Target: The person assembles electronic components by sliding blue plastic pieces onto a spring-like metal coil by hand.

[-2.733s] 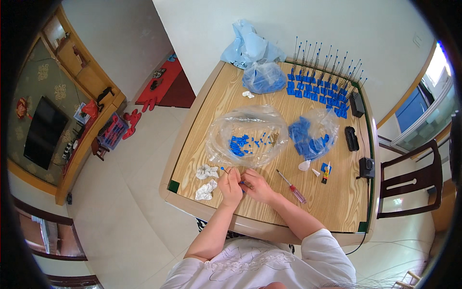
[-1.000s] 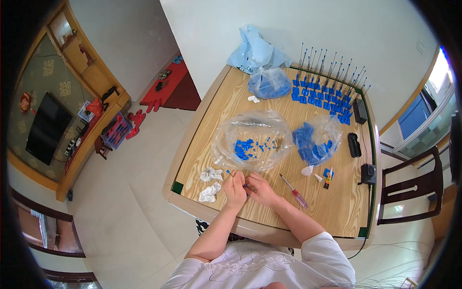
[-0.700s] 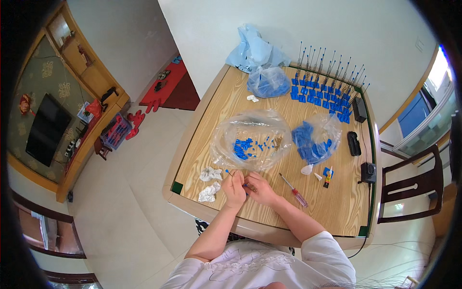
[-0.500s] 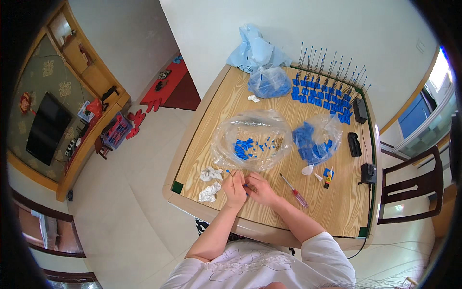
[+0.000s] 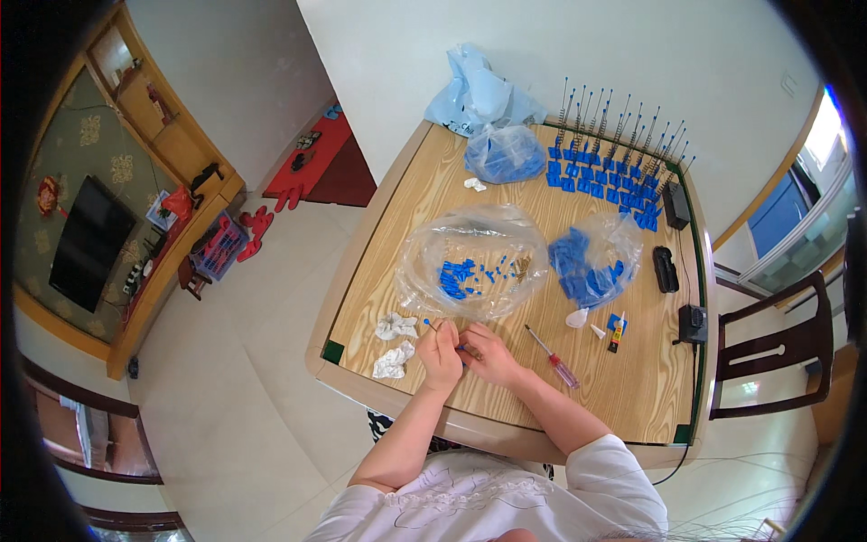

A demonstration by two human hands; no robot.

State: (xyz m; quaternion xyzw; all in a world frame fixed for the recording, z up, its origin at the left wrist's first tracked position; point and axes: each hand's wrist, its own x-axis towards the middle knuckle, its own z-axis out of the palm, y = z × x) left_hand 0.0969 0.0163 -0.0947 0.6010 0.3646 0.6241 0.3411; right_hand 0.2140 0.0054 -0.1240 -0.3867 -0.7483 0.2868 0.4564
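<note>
My left hand and my right hand are close together at the table's front edge, fingers closed. A thin rod with a blue ball tip sticks out from my left hand, up and to the left. Between the hands a bit of a small blue piece shows, gripped by my right fingers; the rest is hidden. Just beyond my hands an open clear plastic bag holds small blue parts and brass-coloured bits. To the right of my right hand lies a screwdriver with a clear red handle.
Crumpled white tissues lie left of my hands. A bag of blue pieces, a glue tube and a black case are on the right. Rows of blue bases with upright spring rods stand far right. A dark chair stands beside the table.
</note>
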